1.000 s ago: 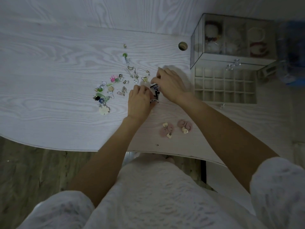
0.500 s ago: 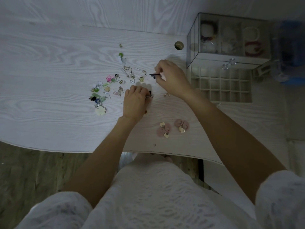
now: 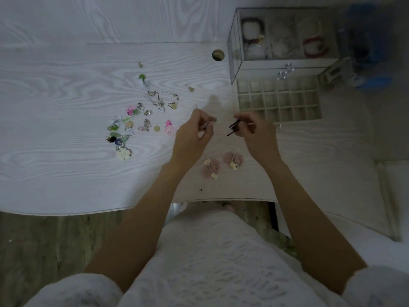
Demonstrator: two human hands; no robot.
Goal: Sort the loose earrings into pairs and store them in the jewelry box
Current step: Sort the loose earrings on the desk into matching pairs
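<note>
A: How are the hands posed?

B: Both are raised over the bench (image 3: 55, 96), palms inward. The right hand (image 3: 254, 134) pinches a dark, thin earring (image 3: 232, 127); the left hand (image 3: 194, 134) pinches something small and pale (too blurred to name).

A: And the rest?

B: Loose earrings (image 3: 137, 122) lie scattered to the left. A pink pair (image 3: 222, 165) sits near the bench's near edge, just below the hands. The jewelry box (image 3: 283, 41) stands far right, its gridded tray (image 3: 278, 99) pulled out beside the right hand. Bare bench lies between the hands.
</note>
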